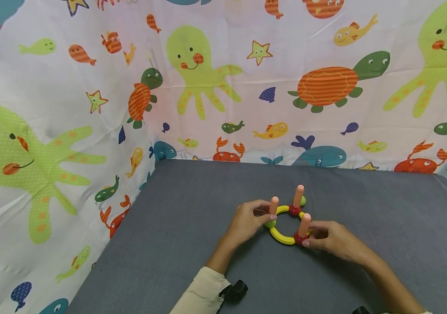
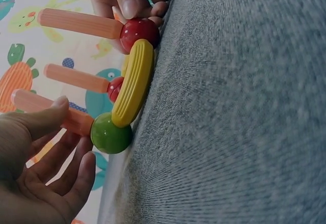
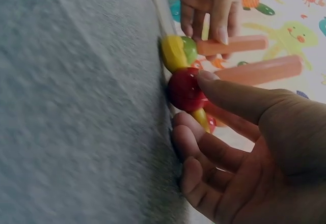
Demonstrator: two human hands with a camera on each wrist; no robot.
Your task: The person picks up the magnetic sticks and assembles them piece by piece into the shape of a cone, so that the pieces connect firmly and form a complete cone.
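A ring of yellow curved pieces [image 1: 281, 237] joined by red and green balls lies on the grey table, with peach-coloured sticks standing up from it. My left hand [image 1: 249, 221] pinches the left stick [image 2: 76, 119] between thumb and fingers, just above a green ball [image 2: 111, 133]. On the near right side, my right hand [image 1: 335, 240] holds a red ball [image 3: 186, 89] with its thumb on top; a stick [image 1: 304, 224] rises from that ball. The third stick [image 1: 298, 196] stands in the back red ball [image 1: 295, 211], and a second green ball [image 1: 303, 201] shows partly behind it.
The grey tabletop [image 1: 176, 226] spreads around the ring. A white cloth [image 1: 223, 135] printed with sea animals hangs behind the table and along its left side. A black wrist device [image 1: 235, 291] is strapped at the left sleeve [image 1: 204, 288].
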